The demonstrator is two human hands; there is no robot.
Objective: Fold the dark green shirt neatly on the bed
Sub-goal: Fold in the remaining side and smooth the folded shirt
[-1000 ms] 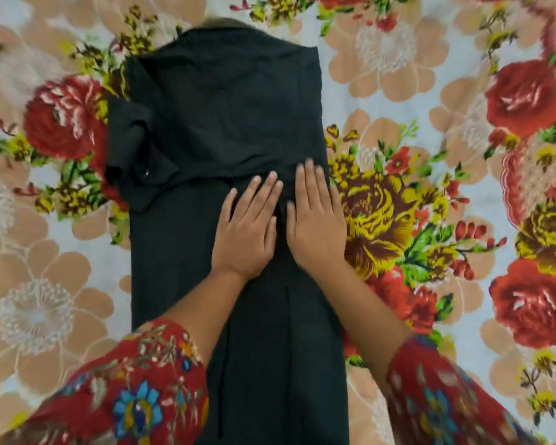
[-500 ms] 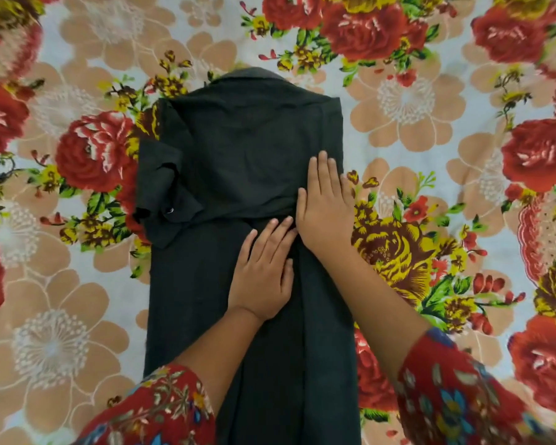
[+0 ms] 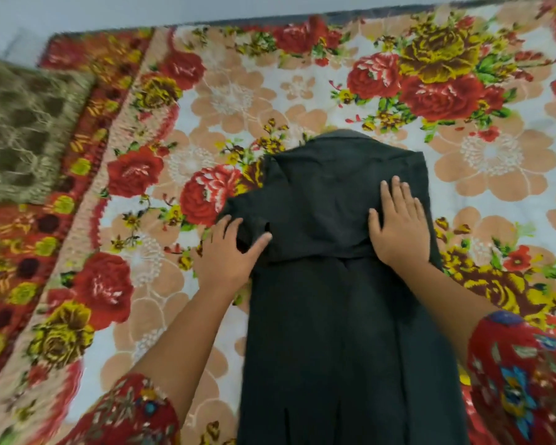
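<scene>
The dark green shirt [image 3: 341, 316] lies as a long narrow strip on the flowered bedspread [image 3: 302, 91], collar end away from me. My right hand [image 3: 398, 226] rests flat, fingers apart, on the shirt's upper right part. At the shirt's left edge my left hand [image 3: 228, 252] lies with fingers spread over the bunched sleeve [image 3: 254, 213] that sticks out to the left. I cannot tell whether it grips the sleeve cloth. The shirt's lower end runs out of the frame.
A brown patterned cushion or cloth [image 3: 23, 130] lies at the far left on the bedspread's red border [image 3: 87, 139]. The bed's far edge [image 3: 270, 19] runs along the top, with a pale floor or wall beyond it.
My left hand moved from the shirt's middle out to the sleeve at the left edge. My right hand slid up the right side. The view tilted up, showing the bed's far edge.
</scene>
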